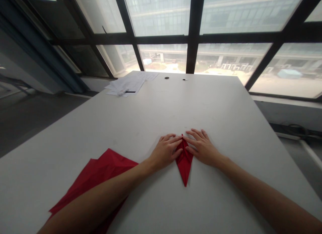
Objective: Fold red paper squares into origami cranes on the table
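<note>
A small piece of red folded paper (185,167) lies on the white table in a narrow diamond shape, with a crease down its middle and one point towards me. My left hand (166,148) rests on its left side, fingers stretched out across the upper part. From the other side my right hand (202,148) touches the right edge and the tip, its fingers spread flat. Fingers cover some of the upper half. Beside my left forearm is a larger red sheet (100,168), creased and partly hidden under that arm.
Several white papers (130,83) lie at the far left of the white table (213,103), with a small dark strip on them. Two round holes (166,78) sit near the far edge. Beyond stand dark-framed windows (192,39), and a blue curtain (37,46) hangs at left.
</note>
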Motion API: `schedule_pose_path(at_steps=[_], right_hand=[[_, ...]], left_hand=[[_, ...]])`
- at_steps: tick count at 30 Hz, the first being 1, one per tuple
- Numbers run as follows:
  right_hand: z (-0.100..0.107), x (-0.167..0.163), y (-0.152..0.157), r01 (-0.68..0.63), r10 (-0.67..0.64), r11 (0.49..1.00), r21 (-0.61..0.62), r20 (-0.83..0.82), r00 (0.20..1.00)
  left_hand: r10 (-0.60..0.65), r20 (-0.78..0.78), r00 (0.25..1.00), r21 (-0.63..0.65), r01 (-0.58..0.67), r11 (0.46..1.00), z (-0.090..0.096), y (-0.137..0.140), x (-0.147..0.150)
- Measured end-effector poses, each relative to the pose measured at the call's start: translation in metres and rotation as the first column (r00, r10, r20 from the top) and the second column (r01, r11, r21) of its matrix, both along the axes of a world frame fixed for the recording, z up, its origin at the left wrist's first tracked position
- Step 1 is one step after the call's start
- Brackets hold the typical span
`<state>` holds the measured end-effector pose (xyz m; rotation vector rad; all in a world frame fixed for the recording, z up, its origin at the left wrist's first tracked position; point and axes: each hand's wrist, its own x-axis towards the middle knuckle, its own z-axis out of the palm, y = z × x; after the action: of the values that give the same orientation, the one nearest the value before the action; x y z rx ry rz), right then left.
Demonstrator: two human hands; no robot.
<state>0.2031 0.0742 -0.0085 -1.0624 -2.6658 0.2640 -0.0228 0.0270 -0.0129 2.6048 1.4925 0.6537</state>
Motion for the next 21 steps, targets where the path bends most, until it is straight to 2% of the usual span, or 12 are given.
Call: schedule_pose_path(at_steps=[21], right_hand=[[-0.0029, -0.0009, 0.0015, -0.008, 0.008, 1.000, 0.007, 0.015, 1.000]], left_hand=[[0.003, -0.074, 0.997, -0.013, -0.004, 1.000, 0.0051, -0.0030, 0.0037]])
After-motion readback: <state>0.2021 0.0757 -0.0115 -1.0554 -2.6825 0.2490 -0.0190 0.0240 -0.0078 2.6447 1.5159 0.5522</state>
